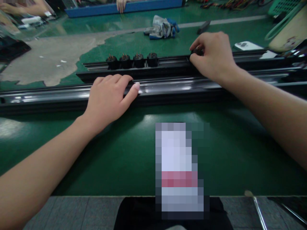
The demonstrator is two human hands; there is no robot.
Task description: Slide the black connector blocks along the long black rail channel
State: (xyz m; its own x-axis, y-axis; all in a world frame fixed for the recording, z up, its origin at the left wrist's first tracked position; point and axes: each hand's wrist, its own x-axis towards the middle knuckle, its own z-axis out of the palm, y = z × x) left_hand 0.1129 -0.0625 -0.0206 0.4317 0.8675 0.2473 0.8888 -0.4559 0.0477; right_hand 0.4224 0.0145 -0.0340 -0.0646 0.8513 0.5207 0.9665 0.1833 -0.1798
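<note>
Across the green table lie two long black rails. The near rail (165, 86) has a shiny inner channel, and my left hand (109, 97) is on it, fingers bent over the far edge and thumb along the top. Several black socket modules (138, 60) with copper-coloured pins stand in a row in the far rail (171, 61). To their right, my right hand (213, 56) pinches a small black part (198, 51) at the far rail. It looks like another socket module, but the fingers mostly cover it.
A crumpled pair of grey-blue gloves (161, 27) and a small dark block (203, 27) lie behind the rails. A white phone (248, 45) is at the right, near a green basket (285, 8). Across the table, another person's hand (121, 5) touches a blue bar (148, 6).
</note>
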